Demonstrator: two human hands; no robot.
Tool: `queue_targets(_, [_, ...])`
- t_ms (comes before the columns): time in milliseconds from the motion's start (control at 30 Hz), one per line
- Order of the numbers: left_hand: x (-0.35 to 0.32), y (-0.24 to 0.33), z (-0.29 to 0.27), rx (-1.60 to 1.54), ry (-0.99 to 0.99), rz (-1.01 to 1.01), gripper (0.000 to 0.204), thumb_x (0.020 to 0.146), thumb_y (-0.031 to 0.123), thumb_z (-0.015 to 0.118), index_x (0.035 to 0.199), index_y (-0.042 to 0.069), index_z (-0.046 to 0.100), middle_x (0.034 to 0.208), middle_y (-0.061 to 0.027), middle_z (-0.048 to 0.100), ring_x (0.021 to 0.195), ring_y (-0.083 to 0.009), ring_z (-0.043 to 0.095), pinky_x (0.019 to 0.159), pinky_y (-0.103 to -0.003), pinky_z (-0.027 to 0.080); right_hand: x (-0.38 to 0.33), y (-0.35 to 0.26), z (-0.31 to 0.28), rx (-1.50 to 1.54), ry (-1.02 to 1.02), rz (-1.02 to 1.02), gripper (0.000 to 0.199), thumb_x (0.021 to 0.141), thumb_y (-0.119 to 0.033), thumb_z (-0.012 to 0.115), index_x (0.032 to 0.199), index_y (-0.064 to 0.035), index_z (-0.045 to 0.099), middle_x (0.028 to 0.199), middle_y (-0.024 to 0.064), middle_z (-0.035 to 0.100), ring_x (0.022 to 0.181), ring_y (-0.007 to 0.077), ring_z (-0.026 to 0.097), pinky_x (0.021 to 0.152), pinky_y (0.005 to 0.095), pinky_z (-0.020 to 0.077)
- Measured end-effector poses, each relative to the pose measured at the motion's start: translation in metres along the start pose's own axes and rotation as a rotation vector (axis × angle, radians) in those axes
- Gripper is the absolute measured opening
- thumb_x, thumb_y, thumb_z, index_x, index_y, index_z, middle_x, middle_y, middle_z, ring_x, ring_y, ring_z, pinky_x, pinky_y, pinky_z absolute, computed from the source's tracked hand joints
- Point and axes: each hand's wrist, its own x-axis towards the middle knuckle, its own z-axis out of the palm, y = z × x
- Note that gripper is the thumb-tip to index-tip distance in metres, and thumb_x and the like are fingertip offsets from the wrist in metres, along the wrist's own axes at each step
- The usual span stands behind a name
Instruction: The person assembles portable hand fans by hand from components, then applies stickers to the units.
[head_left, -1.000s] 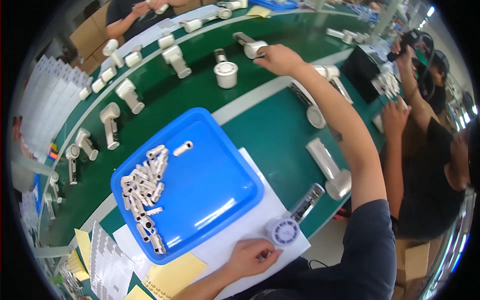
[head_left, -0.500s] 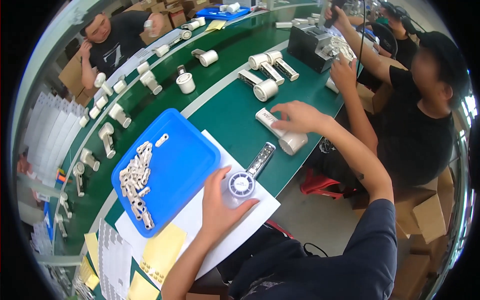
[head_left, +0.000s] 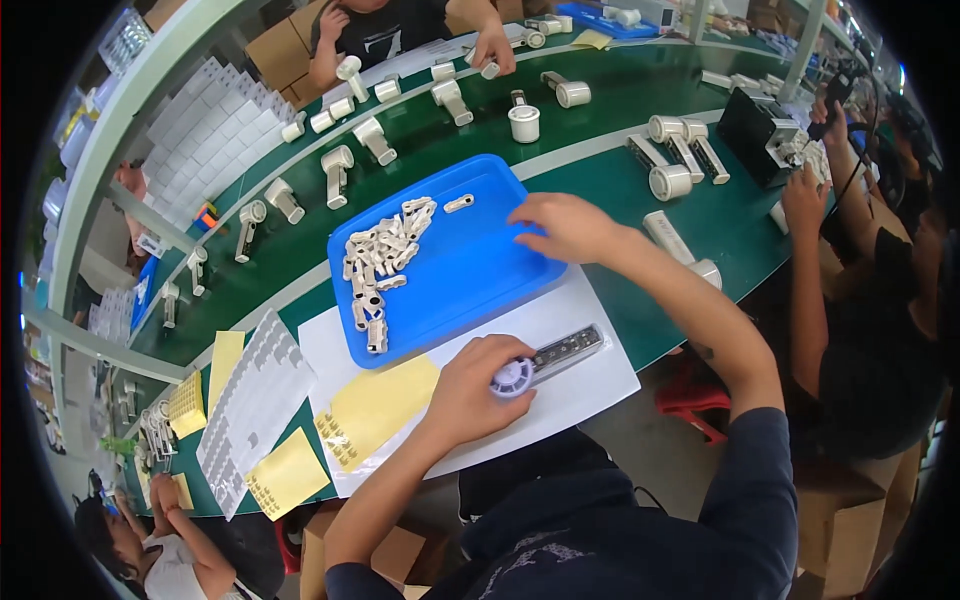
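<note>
Green bench (head_left: 645,315): our left hand (head_left: 476,388) grips the fan (head_left: 550,358), likely light and rigid, best held by its head (head_left: 513,378); right hand (head_left: 572,226) open.

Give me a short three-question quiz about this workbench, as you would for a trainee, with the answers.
1. What does the person's left grip hold?

2. True or false: the right grip is clenched into a fist.

3. Which side of the blue tray holds most of the small white parts?
A) Left
B) Right

Key:
1. A fan, by its round head.
2. False: thumb and fingers stand apart.
3. A.
</note>
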Motion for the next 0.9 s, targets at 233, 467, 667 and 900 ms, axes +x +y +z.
queue_targets(233, [-0.017, -0.014, 0.001, -0.004, 0.008, -0.029, 0.044, 0.070, 0.008, 0.078, 0.112, 0.008, 0.064, 0.127, -0.0151, 0.056, 0.117, -0.0323, 0.055, 0.097, -0.038, 0.046, 0.094, 0.000, 0.080, -0.198, 0.159, 0.008, 0.034, 0.084, -0.013, 0.060, 0.118, -0.0082, 0.063, 0.122, 0.0151, 0.056, 0.115, 0.0330, 0.054, 0.093, 0.0425, 0.0494])
queue_targets(467, [-0.024, 0.016, -0.008, 0.133, 0.284, 0.078, 0.040, 0.069, 0.006, 0.079, 0.107, 0.007, 0.066, 0.126, -0.0156, 0.055, 0.115, -0.0336, 0.053, 0.095, -0.039, 0.046, 0.073, 0.020, 0.065, -0.164, 0.032, -0.005, 0.033, 0.085, -0.015, 0.060, 0.117, -0.0068, 0.063, 0.107, 0.0146, 0.060, 0.101, 0.0314, 0.061, 0.087, 0.0399, 0.0510])
queue_targets(667, [0.013, 0.039, 0.005, -0.190, 0.179, 0.211, 0.025, 0.069, 0.002, 0.077, 0.092, 0.006, 0.067, 0.099, -0.0103, 0.066, 0.093, -0.0255, 0.062, 0.084, -0.034, 0.047, -0.075, 0.008, -0.031, 0.575, 0.284, 0.171, 0.031, 0.084, 0.000, 0.064, 0.114, -0.0033, 0.060, 0.102, 0.0059, 0.062, 0.092, 0.0127, 0.063, 0.079, 0.0277, 0.0529])
queue_targets(900, [0.134, 0.064, 0.101, -0.144, -0.041, 0.286, 0.050, 0.071, 0.019, 0.078, 0.115, 0.007, 0.059, 0.116, -0.0135, 0.061, 0.110, -0.0309, 0.056, 0.090, -0.040, 0.046, -0.208, 0.008, -0.084, 0.792, 0.747, 0.335, 0.032, 0.084, 0.005, 0.065, 0.115, -0.0003, 0.057, 0.102, 0.0081, 0.067, 0.095, 0.0131, 0.062, 0.087, 0.0265, 0.0489])
